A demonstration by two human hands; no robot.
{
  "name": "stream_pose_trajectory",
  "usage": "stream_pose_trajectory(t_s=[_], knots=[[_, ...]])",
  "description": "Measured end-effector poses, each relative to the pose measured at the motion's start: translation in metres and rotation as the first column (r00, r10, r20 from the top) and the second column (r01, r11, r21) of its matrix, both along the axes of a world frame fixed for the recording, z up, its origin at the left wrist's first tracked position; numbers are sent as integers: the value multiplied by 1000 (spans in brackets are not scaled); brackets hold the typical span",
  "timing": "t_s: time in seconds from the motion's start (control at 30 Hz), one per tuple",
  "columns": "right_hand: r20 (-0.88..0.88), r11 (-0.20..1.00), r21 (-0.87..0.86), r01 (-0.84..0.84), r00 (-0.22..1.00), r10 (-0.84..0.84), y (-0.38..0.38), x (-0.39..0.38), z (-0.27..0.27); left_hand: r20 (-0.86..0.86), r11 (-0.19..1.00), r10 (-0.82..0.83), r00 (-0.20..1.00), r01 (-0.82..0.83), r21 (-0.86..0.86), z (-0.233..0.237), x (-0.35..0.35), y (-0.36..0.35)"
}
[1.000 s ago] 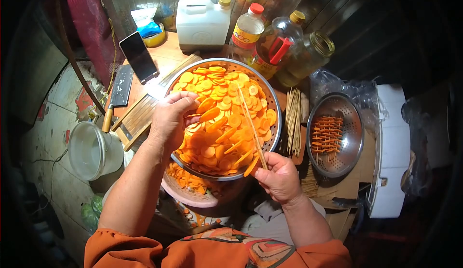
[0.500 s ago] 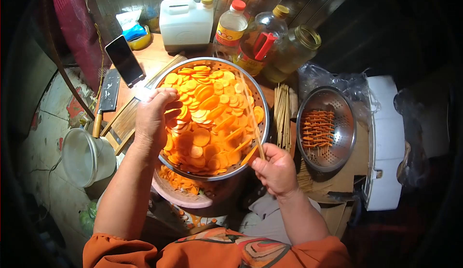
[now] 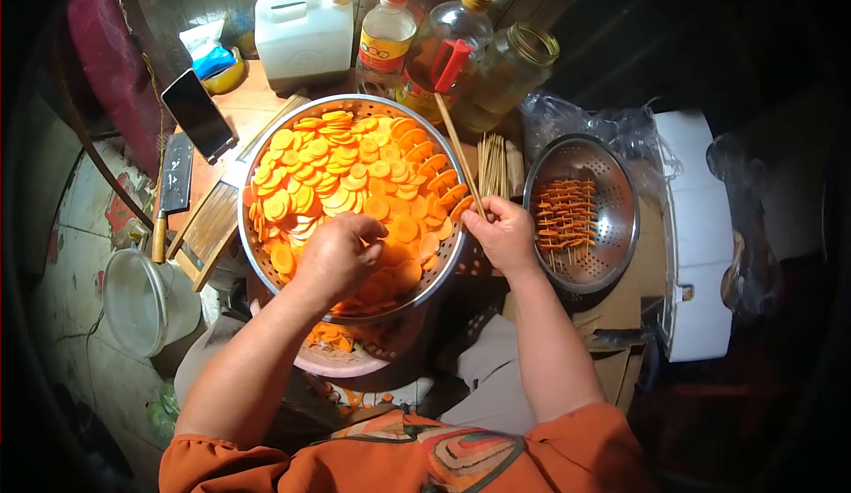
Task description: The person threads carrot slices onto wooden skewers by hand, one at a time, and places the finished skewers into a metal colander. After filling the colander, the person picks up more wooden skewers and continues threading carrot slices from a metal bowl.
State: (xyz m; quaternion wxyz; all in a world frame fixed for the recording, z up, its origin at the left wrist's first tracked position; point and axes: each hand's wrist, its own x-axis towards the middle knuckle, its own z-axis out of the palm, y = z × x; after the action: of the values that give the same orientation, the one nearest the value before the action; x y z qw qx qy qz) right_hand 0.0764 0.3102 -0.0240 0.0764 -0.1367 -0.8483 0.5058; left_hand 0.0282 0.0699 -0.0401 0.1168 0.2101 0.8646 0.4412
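A large metal colander (image 3: 249, 254) is heaped with orange carrot slices (image 3: 337, 174). My left hand (image 3: 339, 255) rests palm down in the slices at the near side, fingers curled into them. My right hand (image 3: 505, 233) is closed on a thin wooden skewer (image 3: 459, 150) at the colander's right rim; the stick points up and away, with several carrot slices threaded just above my fingers. A smaller metal colander (image 3: 612, 254) on the right holds finished carrot skewers (image 3: 565, 214).
A bundle of bare skewers (image 3: 493, 160) lies between the colanders. Behind stand a white jug (image 3: 301, 36), oil bottles (image 3: 383, 36) and a glass jar (image 3: 514, 72). At left are a phone (image 3: 195, 113), a cleaver (image 3: 171, 187), a wooden rack (image 3: 208, 227) and a white bucket (image 3: 142, 302).
My left hand moved from the colander's left rim down into the near slices. My right hand rose to the right rim with the skewer, which now points further away.
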Motion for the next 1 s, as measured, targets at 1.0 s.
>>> stream_pose_trajectory(t_s=[1.0], knots=[[290, 779, -619, -95, 894, 340, -71, 47, 59, 811, 421, 45, 583, -747, 514, 32, -38, -41]])
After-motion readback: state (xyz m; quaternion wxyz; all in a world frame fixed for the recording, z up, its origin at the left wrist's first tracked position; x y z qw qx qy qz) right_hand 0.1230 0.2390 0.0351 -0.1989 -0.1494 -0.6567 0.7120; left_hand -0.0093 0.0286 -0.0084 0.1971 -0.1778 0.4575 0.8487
